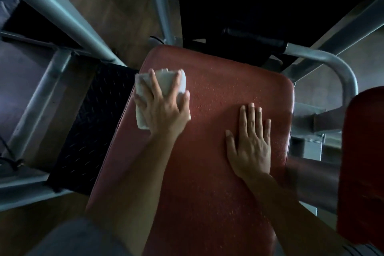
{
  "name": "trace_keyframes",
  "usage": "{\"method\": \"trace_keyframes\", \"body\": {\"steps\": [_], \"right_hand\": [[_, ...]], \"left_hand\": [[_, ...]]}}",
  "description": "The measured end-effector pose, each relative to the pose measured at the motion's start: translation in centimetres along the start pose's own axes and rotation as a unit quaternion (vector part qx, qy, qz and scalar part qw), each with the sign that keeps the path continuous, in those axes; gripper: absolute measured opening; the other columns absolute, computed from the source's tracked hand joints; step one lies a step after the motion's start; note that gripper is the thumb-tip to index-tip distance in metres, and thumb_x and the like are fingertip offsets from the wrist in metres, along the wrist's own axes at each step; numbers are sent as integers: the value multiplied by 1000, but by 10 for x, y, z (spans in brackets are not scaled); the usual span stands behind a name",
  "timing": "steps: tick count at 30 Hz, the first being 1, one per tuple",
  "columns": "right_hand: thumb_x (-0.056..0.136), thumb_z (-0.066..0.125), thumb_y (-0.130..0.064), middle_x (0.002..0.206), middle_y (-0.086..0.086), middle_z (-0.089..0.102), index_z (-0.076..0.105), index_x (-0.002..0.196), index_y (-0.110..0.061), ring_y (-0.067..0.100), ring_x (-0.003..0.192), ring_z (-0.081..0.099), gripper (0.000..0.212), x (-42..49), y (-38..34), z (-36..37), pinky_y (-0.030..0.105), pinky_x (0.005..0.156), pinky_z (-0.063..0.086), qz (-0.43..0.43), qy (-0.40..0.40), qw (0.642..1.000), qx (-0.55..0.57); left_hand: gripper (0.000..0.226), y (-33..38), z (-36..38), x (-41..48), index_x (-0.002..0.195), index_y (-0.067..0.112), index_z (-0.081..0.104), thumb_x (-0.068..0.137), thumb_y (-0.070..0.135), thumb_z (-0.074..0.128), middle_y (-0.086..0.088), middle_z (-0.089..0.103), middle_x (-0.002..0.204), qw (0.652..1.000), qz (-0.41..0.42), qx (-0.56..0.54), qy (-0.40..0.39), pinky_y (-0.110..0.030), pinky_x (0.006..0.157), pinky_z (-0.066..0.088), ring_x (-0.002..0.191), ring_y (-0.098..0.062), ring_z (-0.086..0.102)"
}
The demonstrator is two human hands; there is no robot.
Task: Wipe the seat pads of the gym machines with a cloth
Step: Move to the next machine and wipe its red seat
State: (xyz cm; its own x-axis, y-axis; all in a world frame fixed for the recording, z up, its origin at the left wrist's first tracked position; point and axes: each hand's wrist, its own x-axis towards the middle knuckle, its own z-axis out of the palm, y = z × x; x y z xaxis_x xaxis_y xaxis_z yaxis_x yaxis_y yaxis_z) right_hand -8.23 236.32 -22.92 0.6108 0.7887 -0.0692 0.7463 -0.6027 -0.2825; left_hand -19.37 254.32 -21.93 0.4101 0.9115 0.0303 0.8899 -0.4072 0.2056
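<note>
A red seat pad (218, 81) fills the middle of the view, its surface speckled with small droplets. My left hand (164, 108) presses a folded white cloth (166, 83) flat against the pad's far left edge, fingers spread over it. My right hand (251, 143) lies flat and open on the right half of the pad, holding nothing. Both forearms reach in from the bottom of the frame.
Grey steel frame tubes (66, 18) run around the pad on the left, back and right (332, 62). A black tread plate (91, 122) lies left of the pad. A second red pad (363, 162) stands at the right edge. A black roller (253, 37) sits behind.
</note>
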Motion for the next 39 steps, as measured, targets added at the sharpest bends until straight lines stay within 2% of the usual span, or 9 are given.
{"method": "trace_keyframes", "body": {"steps": [3,9,16,22,28,32,34,36,39], "right_hand": [[97,25,-47,161,4,1,8,153,-14,19,148,-7,67,1,1,1,41,120,-4,5,0,1000,-8],[97,25,-47,161,5,4,10,153,-13,19,148,-5,67,-1,0,-3,44,120,0,5,-15,1000,5],[97,22,-48,161,4,3,10,153,-14,19,148,-5,67,2,-1,0,43,120,-1,11,-13,1000,-1],[97,24,-47,161,3,3,10,153,-14,18,148,-5,67,0,0,-1,42,120,0,10,-14,1000,0],[97,24,-47,161,4,3,10,153,-13,18,148,-5,67,1,0,1,40,120,-4,10,-11,1000,-12],[98,25,-47,161,4,4,10,153,-14,18,148,-5,66,0,1,0,41,120,-1,7,-11,1000,0],[98,25,-47,161,4,3,10,153,-14,18,148,-5,66,0,0,-1,42,120,1,8,-10,1000,9],[98,24,-47,161,4,3,10,153,-13,18,148,-5,66,1,0,-1,43,119,2,7,-10,1000,6],[98,27,-46,161,5,5,12,153,-13,19,148,-4,66,0,1,1,41,120,1,8,-5,1000,7]], "left_hand": [[52,23,5,24,142,43,38,90,51,36,-17,28,153,1000,-5,16,1,-68,106,23,140,-45,23],[48,-18,-18,-65,142,48,34,94,48,40,-7,26,155,968,239,-5,-82,-63,110,22,146,-35,13],[50,17,-8,63,141,50,33,92,43,40,-4,17,159,999,-29,-1,-34,-61,110,21,144,-38,14],[49,7,1,26,140,46,39,91,49,42,-3,30,153,954,294,40,-41,-61,110,24,142,-35,21],[43,29,-6,95,130,47,43,88,41,39,-6,27,152,999,-21,-11,-33,-59,108,25,137,-36,26],[47,45,5,52,138,46,39,91,46,38,-6,32,149,956,287,36,-43,-60,108,25,137,-37,25],[49,13,-3,47,139,44,39,91,48,38,-3,33,149,932,355,50,-51,-59,107,29,139,-34,25],[47,0,-6,62,135,43,45,88,47,40,-3,35,149,961,272,21,-31,-58,107,28,137,-31,25],[47,38,-5,82,138,45,42,90,42,41,-3,24,156,998,32,-17,-47,-58,113,14,142,-33,15]]}}
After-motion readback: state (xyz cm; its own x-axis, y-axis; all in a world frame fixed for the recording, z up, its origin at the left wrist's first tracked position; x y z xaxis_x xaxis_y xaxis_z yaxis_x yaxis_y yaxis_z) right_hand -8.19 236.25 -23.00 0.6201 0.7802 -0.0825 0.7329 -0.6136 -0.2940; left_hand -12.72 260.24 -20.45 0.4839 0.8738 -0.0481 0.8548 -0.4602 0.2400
